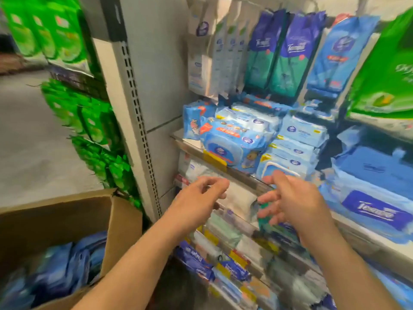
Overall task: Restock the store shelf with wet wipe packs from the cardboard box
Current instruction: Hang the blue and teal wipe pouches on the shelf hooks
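Both my hands empty, fingers loosely spread: left hand (201, 193), right hand (288, 198) in front of shelf edge (245, 175). Blue wet wipe packs (232, 142) stacked on shelf; more packs (67, 265) in cardboard box (120, 220) lower left.

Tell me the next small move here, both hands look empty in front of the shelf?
Probably swing the left hand down to the cardboard box and take a blue pack. Both it and the right hand hover empty before the shelf, and packs remain in the box.

Head view, downward, near shelf (223, 162)
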Action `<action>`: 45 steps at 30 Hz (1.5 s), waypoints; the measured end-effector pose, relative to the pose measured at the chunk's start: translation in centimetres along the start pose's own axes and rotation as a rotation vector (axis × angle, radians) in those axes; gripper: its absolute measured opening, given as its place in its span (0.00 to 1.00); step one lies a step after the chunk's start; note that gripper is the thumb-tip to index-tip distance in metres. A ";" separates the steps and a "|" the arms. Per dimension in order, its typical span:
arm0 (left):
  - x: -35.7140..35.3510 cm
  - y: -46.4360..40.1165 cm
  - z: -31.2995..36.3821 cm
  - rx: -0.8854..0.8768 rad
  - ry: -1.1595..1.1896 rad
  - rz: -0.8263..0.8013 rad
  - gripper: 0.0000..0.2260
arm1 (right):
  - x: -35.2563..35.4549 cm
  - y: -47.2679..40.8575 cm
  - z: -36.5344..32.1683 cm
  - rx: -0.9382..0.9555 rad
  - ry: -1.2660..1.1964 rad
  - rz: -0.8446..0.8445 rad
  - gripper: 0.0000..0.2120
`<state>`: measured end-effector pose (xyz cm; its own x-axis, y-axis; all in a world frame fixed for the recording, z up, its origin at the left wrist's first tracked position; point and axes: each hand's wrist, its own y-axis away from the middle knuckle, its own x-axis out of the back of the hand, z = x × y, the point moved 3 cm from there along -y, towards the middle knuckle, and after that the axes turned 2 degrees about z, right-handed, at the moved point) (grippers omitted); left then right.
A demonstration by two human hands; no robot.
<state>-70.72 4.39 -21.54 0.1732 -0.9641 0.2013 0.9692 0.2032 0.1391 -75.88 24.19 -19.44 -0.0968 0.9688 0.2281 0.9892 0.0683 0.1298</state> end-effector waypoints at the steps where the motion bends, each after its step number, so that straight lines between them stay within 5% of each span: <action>1: 2.8 0.4 -1.8 0.010 -0.031 0.074 0.17 | -2.6 0.1 0.4 0.006 0.033 -0.054 0.15; 6: 16.0 3.8 -9.2 0.137 -0.216 0.330 0.23 | -17.0 2.1 0.4 0.287 0.489 -0.273 0.12; 10: 26.8 6.8 -15.8 0.234 -0.231 0.414 0.29 | -30.5 4.0 0.4 0.406 0.632 -0.453 0.12; 16: 43.2 11.9 -24.2 0.422 -0.156 0.581 0.21 | -49.5 6.4 2.9 0.351 0.697 -0.686 0.18; 20: 50.0 13.5 -29.1 0.551 -0.131 0.630 0.21 | -57.6 6.5 7.6 0.142 0.650 -0.692 0.15; 27: 53.8 13.4 -35.6 0.685 -0.009 0.704 0.24 | -64.8 3.8 18.9 -0.215 0.717 -0.594 0.27; 33: 52.4 12.9 -41.8 0.798 0.146 0.726 0.20 | -70.0 2.8 30.3 -0.487 0.704 -0.541 0.28; 39: 51.8 12.8 -46.1 0.859 0.225 0.784 0.14 | -74.5 3.0 37.5 -0.537 0.968 -0.409 0.56; 45: 51.2 11.9 -47.2 0.896 0.231 0.771 0.07 | -75.9 3.3 38.8 -0.465 0.949 -0.449 0.42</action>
<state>-42.02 -50.58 -55.35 0.7696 -0.5260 0.3619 0.1473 0.6977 0.7011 -61.05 -39.82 -73.80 -0.6699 0.2962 0.6808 0.7272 0.0768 0.6821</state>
